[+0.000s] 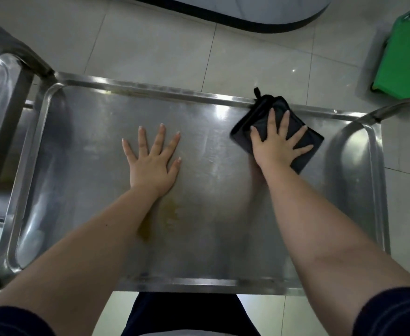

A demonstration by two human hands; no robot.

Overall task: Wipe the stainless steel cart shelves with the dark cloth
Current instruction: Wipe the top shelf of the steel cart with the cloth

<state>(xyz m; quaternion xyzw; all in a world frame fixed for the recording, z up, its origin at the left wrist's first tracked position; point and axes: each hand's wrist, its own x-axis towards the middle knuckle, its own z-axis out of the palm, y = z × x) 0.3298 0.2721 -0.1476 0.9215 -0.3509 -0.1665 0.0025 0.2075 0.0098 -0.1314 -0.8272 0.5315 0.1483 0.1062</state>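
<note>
Black and folded into a thick square, the cloth lies flat on the top shelf of the steel cart, close to the shelf's far right corner. Its far corner laps onto the raised far rim, and a small hanging loop pokes out past that rim. The right hand presses down on the cloth with its fingers straight and spread wide, covering the middle of it, so only the edges and corners show.

The left hand rests palm down on bare metal near the middle of the shelf, fingers also straight and fanned apart, holding nothing. It is well apart from the cloth. Just behind its wrist, toward the near edge, a yellowish-brown stain smears the surface, partly hidden by the forearm. The rest of the steel looks dull and streaky, with bright glare spots near the far edge.

Curved tube handles rise at the left end and the right end of the cart. The cart stands on a pale tiled floor. A green bin sits on the floor beyond the far right corner, and a white object with a dark curved border lies beyond the far edge.
</note>
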